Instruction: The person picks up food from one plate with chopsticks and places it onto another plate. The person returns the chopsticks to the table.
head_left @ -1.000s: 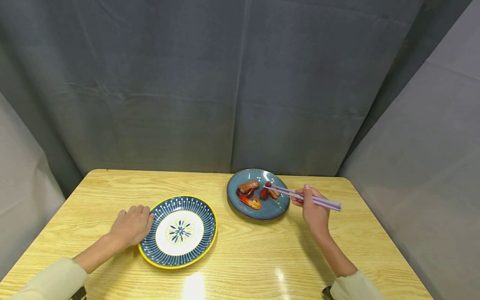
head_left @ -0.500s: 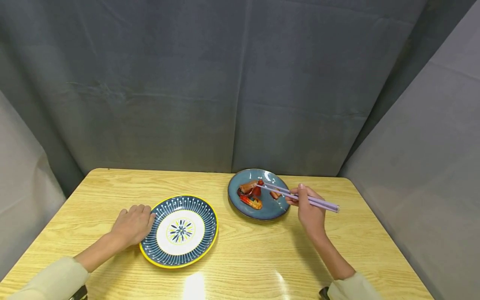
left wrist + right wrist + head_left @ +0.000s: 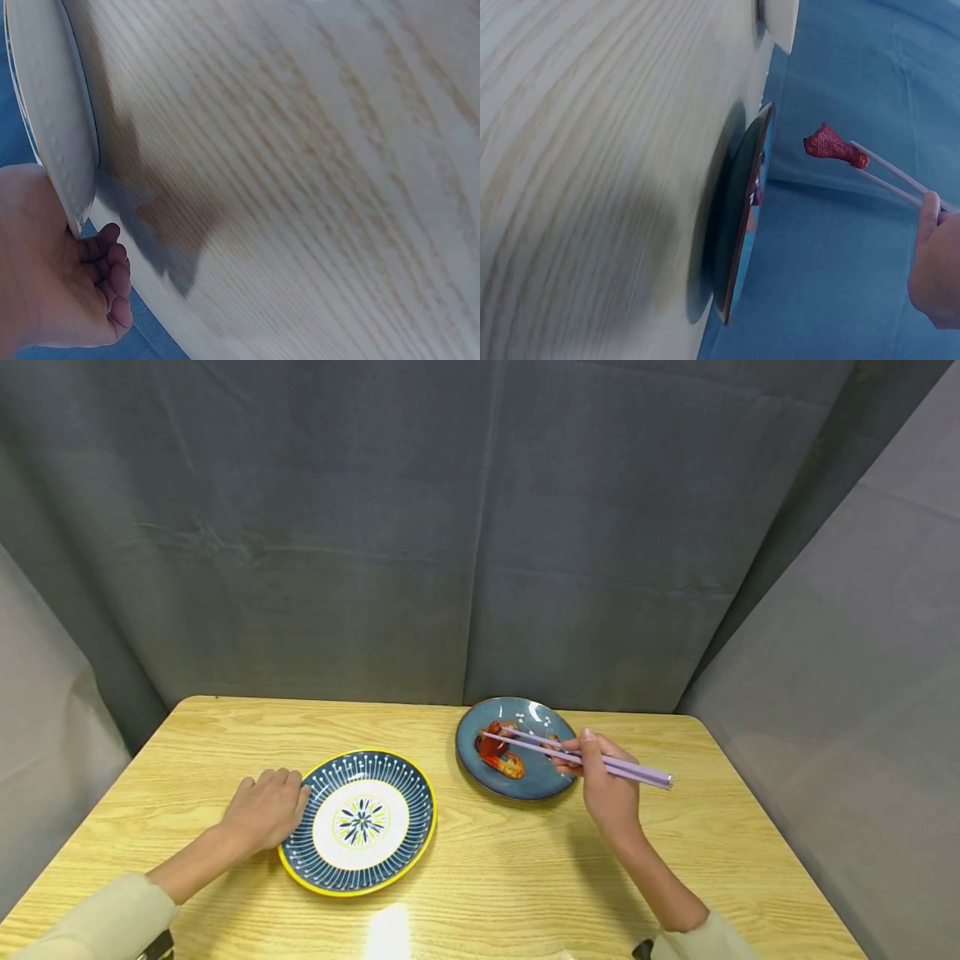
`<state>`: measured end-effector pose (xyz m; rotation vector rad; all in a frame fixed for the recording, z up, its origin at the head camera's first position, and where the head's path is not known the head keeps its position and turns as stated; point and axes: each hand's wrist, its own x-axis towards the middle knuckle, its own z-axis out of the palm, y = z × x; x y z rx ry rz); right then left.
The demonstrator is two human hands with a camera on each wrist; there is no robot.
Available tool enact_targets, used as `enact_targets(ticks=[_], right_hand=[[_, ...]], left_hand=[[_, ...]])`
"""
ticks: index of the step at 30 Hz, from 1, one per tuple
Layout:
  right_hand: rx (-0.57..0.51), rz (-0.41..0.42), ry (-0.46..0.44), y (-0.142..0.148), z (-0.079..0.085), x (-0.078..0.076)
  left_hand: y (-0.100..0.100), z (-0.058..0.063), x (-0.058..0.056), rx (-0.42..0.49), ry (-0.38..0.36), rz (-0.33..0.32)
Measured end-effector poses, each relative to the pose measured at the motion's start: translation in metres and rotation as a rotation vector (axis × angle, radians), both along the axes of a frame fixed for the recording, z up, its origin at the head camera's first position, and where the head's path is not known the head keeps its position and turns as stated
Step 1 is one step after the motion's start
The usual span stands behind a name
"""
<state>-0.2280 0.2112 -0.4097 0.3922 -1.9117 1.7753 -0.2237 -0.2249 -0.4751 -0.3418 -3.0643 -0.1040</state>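
My right hand point(image 3: 609, 785) holds a pair of pale purple chopsticks point(image 3: 562, 753) over the blue plate point(image 3: 551, 787). The chopstick tips pinch a small red-brown chicken drumstick point(image 3: 831, 146), raised above the plate in the right wrist view. On that plate lie a shrimp point(image 3: 504, 766) and other pieces of food, partly hidden behind the drumstick and chopsticks. At the left, my left hand point(image 3: 266, 810) grips the rim of a patterned plate point(image 3: 360, 843) with a yellow edge and white centre. The left wrist view shows this plate's pale underside point(image 3: 56, 97) and curled fingers point(image 3: 112, 274) at its rim.
Both plates stand on a light wooden table point(image 3: 487, 877), the blue one farther back near the table's far edge. A dark grey curtain point(image 3: 337, 568) hangs behind, and light cloth point(image 3: 840, 735) hangs along the right side.
The right hand has moved left, carrying the drumstick in the chopsticks from the blue plate's middle to above its left part. The left hand and patterned plate have stayed in place.
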Motion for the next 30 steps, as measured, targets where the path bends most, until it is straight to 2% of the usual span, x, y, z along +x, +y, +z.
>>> enact_targets(ticks=[15, 30], right_hand=[[0.040, 0.107, 0.000, -0.024, 0.005, 0.019], [0.060, 0.173, -0.076, -0.042, 0.005, 0.033]], left_hand=[[-0.001, -0.003, -0.001, 0.000, -0.002, 0.004], [0.000, -0.001, -0.001, -0.007, 0.000, 0.000]])
